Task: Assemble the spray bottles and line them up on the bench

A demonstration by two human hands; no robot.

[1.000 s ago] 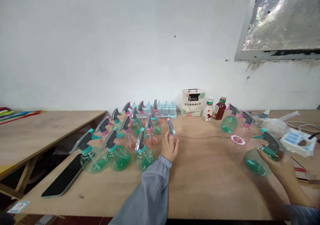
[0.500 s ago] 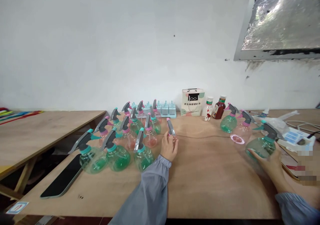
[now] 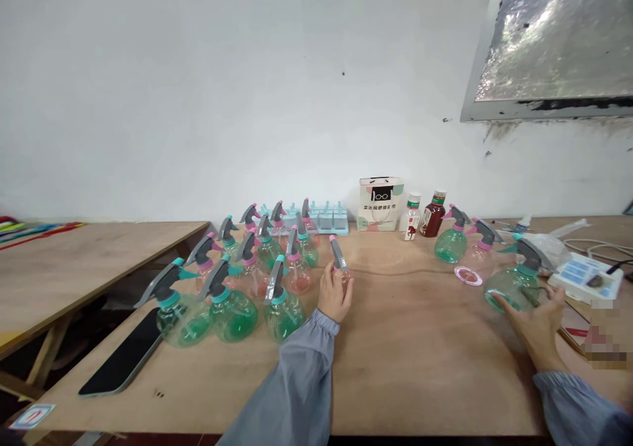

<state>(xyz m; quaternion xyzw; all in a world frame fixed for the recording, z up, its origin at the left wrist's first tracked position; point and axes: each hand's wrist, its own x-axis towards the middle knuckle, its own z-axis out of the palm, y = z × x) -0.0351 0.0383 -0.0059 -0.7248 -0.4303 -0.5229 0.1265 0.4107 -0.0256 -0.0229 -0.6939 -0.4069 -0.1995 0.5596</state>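
Near the middle of the table, my left hand point(image 3: 335, 294) is wrapped round a small pink spray bottle point(image 3: 339, 254) with a grey trigger head. At the right, my right hand point(image 3: 537, 320) has its thumb and fingers spread around the near side of a green spray bottle point(image 3: 512, 287) with a teal collar; the bottle stands tilted slightly. Beside it stand a pink spray bottle point(image 3: 477, 259) and another green one point(image 3: 450, 245). Several green and pink spray bottles point(image 3: 233, 314) are grouped in rows left of my left hand.
A black phone point(image 3: 123, 353) lies at the left front. At the back are a pale blue mould tray point(image 3: 332, 220), a paper bag point(image 3: 380, 205), a white bottle point(image 3: 411, 216) and a dark red bottle point(image 3: 434, 215). A white box point(image 3: 586, 276) and cables sit far right.
My right hand has shifted slightly left and its fingers have spread from the green bottle, which stands a little further left. My left hand has stayed on the pink bottle.
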